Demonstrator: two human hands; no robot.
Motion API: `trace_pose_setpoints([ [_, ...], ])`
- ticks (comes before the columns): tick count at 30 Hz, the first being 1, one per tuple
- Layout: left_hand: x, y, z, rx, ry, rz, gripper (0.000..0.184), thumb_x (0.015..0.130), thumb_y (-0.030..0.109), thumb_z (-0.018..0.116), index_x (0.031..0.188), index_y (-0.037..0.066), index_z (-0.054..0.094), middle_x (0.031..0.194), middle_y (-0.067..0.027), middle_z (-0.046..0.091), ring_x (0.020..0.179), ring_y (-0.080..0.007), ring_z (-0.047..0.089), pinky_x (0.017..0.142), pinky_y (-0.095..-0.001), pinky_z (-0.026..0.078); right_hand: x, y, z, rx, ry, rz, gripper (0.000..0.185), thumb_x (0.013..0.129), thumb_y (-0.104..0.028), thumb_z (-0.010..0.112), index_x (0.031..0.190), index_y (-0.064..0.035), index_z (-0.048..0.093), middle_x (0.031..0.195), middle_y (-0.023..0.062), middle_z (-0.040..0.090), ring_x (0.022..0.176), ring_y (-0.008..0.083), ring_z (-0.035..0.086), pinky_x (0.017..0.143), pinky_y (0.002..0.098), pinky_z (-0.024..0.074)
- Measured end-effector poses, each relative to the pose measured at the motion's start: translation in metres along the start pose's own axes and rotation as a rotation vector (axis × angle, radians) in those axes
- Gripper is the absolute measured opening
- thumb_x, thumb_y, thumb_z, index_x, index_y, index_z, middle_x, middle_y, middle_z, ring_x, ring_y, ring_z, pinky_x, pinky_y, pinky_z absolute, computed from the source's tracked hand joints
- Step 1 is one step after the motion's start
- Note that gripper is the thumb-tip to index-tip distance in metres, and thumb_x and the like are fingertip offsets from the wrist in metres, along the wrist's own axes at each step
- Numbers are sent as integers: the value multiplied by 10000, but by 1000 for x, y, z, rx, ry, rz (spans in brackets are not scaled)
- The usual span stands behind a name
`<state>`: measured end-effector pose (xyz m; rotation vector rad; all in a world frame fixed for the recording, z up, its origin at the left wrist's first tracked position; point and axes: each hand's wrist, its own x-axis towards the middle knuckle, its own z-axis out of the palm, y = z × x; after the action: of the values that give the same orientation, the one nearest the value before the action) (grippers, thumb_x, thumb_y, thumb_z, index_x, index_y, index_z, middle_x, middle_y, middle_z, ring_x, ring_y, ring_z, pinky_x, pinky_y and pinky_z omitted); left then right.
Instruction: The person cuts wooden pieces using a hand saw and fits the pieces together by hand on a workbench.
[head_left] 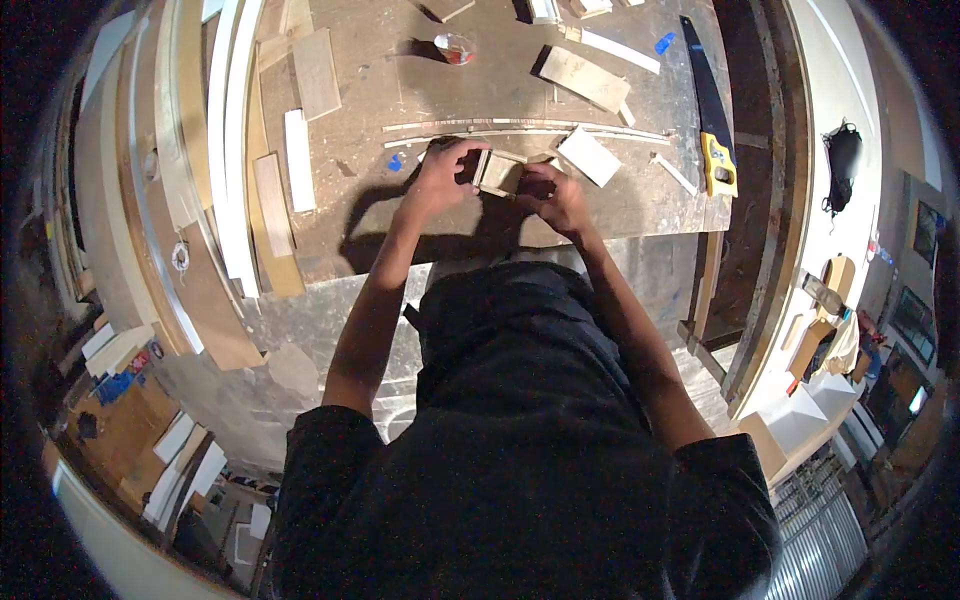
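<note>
A small open wooden box (502,174) is held between my two hands just above the near part of the workbench (600,215). My left hand (441,180) grips its left side, thumb and fingers closed against the edge. On the opposite side, my right hand (558,198) pinches the box's right wall, its fingers partly in shadow. The box is tilted so its inside faces me. Just beyond it lie long thin wood strips (530,131). To the right of the box is a pale rectangular wood block (589,157).
A handsaw with a yellow handle (719,165) lies along the bench's right edge. Further back are a plank offcut (584,79) and a clear cup with something red (455,48). Long boards (232,150) line the left side. A white carton (800,425) stands at right.
</note>
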<state>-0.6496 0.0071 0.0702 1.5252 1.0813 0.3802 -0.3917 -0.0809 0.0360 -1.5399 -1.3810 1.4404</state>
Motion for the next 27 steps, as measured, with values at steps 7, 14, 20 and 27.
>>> trace_pose_setpoints([
  [7,1,1,2,-116,-10,-18,711,731,-133,781,1376,91,579,1432,-145,553,1321,-314,574,1082,-438,557,0,5,1,73,6,-34,571,803,-23,845,1317,-40,596,1132,131,746,1016,219,739,903,364,593],
  [14,-3,16,-1,-104,2,-40,718,741,-151,765,1390,84,567,1416,-153,549,1322,-316,573,1088,-435,554,1,-2,-1,86,-34,7,557,842,40,800,1348,0,571,1187,148,722,1046,212,723,900,347,593],
  [20,-2,1,3,-144,2,-87,731,737,-152,772,1394,92,567,1442,-156,512,1326,-316,564,1079,-437,564,3,2,-2,208,-56,42,550,847,37,796,1349,13,573,1199,143,720,1060,212,718,915,345,589],
  [27,-1,-1,5,-95,7,-102,742,751,-156,738,1414,128,563,1480,-140,466,1338,-318,546,1060,-429,576,3,-3,-3,176,-35,43,525,846,1,808,1327,5,597,1173,134,735,1056,215,723,931,352,585],
])
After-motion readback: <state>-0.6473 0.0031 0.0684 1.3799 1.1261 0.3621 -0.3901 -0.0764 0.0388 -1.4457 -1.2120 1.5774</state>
